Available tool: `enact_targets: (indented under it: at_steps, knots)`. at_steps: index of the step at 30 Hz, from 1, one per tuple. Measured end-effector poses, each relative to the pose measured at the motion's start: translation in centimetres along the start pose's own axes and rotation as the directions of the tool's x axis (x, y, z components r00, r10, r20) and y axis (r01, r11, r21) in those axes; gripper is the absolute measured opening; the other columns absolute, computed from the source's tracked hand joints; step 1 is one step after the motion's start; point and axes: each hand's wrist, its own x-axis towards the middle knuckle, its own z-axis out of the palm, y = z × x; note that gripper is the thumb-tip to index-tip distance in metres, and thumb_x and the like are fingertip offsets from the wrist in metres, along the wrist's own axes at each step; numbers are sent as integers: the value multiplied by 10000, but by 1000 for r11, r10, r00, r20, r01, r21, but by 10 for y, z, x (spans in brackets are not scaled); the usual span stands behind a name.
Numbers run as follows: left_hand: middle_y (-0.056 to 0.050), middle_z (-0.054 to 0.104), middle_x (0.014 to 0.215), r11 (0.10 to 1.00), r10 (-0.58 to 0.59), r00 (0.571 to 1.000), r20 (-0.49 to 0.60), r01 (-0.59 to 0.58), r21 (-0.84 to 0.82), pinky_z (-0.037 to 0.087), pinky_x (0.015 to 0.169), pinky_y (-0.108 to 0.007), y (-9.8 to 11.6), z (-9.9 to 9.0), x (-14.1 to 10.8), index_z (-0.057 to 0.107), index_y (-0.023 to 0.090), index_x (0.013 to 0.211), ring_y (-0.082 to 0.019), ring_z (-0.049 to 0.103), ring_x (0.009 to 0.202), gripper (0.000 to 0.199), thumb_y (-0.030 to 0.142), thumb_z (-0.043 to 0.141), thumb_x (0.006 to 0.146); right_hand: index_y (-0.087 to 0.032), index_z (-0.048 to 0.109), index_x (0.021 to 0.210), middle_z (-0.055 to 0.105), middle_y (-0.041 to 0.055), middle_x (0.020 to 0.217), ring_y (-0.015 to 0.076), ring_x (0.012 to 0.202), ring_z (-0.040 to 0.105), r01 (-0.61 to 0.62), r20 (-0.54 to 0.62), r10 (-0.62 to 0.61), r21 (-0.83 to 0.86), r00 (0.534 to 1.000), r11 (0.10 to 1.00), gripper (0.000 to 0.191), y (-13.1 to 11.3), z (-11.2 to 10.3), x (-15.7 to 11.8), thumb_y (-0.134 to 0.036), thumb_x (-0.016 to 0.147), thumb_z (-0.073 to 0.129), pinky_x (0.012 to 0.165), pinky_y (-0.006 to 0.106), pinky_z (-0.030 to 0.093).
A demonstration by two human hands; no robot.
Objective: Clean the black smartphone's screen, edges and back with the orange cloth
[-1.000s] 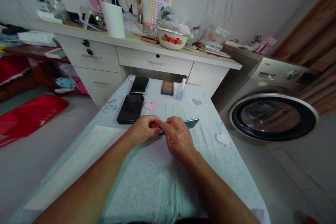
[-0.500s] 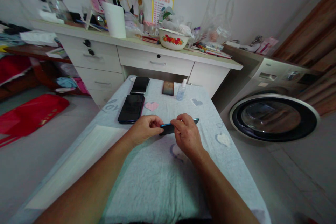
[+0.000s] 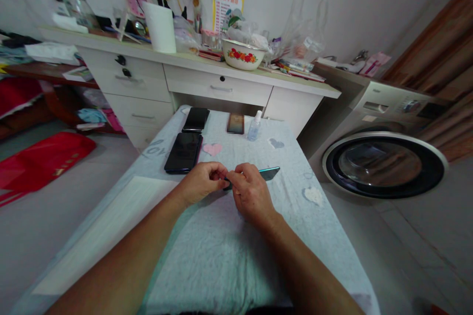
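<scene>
A slim smartphone (image 3: 270,173) with a bluish-green edge is held tilted just above the cloth. My left hand (image 3: 205,180) pinches its left end between thumb and fingers. Across its middle and left part lies my right hand (image 3: 252,193), fingers closed at the upper edge close to the left fingertips; much of the phone is hidden behind it. Left of the hands, a black-screened smartphone (image 3: 184,152) lies flat, with another dark phone (image 3: 196,119) behind it. A small clear spray bottle (image 3: 253,128) stands upright beyond my right hand, beside a blurred brown card-like rectangle (image 3: 235,123).
A patterned light cloth (image 3: 207,266) covers the table, with a long pale strip (image 3: 99,236) along its left side. Behind stands a white desk (image 3: 221,86) bearing a flowered bowl (image 3: 243,55) and a paper roll (image 3: 159,27). A washing machine (image 3: 384,123) is at the right.
My right hand has slid left along the phone's edge toward my left hand, uncovering more of the phone's right end. My left hand keeps its pinch.
</scene>
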Motion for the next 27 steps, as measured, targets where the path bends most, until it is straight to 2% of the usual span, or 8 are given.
enact_targets:
  at_steps: [3,10,27]
  knots:
    - [51,477,600,1000,0,1000,-6,0,-8,303,497,-209,2,0,0,628,147,772,-88,407,551,197,300,692,665,-230,639,1091,561,71,946,194,874,498,-11,23,11,-2,1000,1000,315,0,-2,0,-129,884,424,759,298,434]
    - [58,484,605,1000,-30,999,-33,30,5,311,497,-207,3,2,-1,618,153,786,-88,426,544,184,273,686,664,-214,675,929,565,71,921,188,862,505,-55,-7,55,-17,998,998,260,10,-11,2,-99,850,456,757,298,437]
    - [48,528,631,992,69,985,-156,-51,117,349,527,-216,1,-2,3,604,170,789,-99,459,554,124,257,632,706,-194,682,941,542,72,912,188,858,514,-219,-136,215,-16,967,976,284,55,-22,-5,-77,817,455,768,311,445]
